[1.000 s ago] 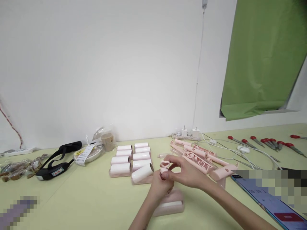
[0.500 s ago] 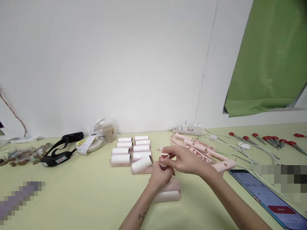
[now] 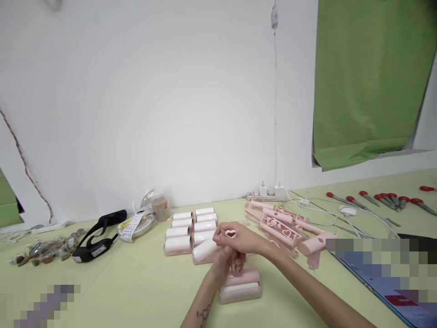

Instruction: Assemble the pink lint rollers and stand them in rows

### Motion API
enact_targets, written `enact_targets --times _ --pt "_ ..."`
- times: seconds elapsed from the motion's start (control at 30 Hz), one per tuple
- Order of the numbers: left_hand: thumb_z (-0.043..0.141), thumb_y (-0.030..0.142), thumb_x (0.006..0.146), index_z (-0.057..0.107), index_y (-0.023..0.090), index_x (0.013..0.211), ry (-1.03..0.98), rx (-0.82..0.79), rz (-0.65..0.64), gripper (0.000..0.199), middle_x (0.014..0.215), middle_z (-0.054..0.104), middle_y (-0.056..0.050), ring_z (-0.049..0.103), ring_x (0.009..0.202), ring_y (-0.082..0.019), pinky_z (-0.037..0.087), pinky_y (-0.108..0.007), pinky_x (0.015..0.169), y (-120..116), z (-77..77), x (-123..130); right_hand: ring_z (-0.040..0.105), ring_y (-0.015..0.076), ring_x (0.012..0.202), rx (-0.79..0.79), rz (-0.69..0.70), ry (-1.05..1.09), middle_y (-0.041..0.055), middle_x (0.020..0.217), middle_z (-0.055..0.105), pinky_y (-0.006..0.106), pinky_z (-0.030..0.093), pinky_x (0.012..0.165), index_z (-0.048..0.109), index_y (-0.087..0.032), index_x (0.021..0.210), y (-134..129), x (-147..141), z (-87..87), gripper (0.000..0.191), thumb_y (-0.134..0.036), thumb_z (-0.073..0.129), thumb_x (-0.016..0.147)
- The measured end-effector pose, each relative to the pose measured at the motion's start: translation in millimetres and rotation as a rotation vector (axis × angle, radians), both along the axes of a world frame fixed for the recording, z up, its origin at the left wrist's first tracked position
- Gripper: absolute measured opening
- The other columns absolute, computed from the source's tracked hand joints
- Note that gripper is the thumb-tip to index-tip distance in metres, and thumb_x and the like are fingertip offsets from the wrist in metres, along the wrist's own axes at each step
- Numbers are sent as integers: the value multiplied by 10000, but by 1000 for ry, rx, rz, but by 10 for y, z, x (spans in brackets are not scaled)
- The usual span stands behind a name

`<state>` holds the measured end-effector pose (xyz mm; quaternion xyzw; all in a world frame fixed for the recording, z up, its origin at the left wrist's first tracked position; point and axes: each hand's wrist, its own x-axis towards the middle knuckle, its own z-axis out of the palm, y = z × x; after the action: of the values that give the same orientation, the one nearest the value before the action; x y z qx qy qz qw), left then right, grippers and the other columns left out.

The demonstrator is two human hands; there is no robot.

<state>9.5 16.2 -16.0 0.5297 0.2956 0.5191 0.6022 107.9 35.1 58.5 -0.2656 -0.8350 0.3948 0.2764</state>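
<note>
My right hand is closed round a pink piece with a heart-shaped loop, which shows at the top of its fist. Just below and touching it, my left hand has its fingers wrapped round the lower part of what seems to be the same piece; the fingers hide most of it. Under the hands lies a pink case with a white roll in it. White rolls in pink trays stand in two columns to the left. Several pink handles and frames are heaped to the right.
A power strip with white cables lies by the wall. Red-handled tools lie at the far right, a phone nearer. On the left are a black strap, a bagged bowl, a cup and bagged sunglasses.
My right hand has turned over and closed, with the heart loop now above its fist. My left hand has moved slightly lower. The whole view has shifted and tilted.
</note>
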Motion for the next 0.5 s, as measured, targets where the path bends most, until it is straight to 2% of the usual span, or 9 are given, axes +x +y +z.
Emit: enact_targets --times 0.07,0.13,0.3,0.37,0.43,0.5 --pt "286 867 435 470 150 504 -33 -18 0 743 346 336 58 279 271 -48 220 -202 293 1 -8 19 573 136 703 7 38 16 13 805 636 228 435 639 605 -169 744 44 2 -11 226 -364 492 762" --pt "203 875 461 452 158 507 -81 -36 43 761 338 326 59 265 269 -47 213 -200 293 -21 -1 57 578 159 770 37 52 58 27 841 639 249 435 686 632 -173 801 55 7 -6 217 -337 495 762" --pt "347 846 450 457 149 506 -223 -119 223 708 306 326 62 237 262 -35 147 -182 293 -79 -22 172 581 196 842 0 22 170 55 943 615 295 436 722 636 -191 901 28 -60 -66 240 -319 491 759" --pt "366 844 436 470 146 528 -236 -147 272 712 288 312 71 217 255 -31 132 -179 295 -80 -84 198 585 191 846 -55 10 233 56 1023 577 303 440 726 611 -205 961 18 -98 -124 260 -253 476 744" --pt "388 831 446 475 146 546 -241 -153 316 698 280 306 76 217 260 -31 136 -176 304 -75 -171 201 565 188 911 -110 27 286 48 1113 525 303 435 761 577 -225 1031 4 -118 -160 357 -168 442 705" --pt "440 789 490 493 142 588 -245 -148 297 657 296 350 63 260 281 -46 160 -177 316 -68 -258 180 525 189 991 -164 68 254 35 1149 507 310 412 820 581 -237 1040 -21 -112 -148 417 -129 388 686"
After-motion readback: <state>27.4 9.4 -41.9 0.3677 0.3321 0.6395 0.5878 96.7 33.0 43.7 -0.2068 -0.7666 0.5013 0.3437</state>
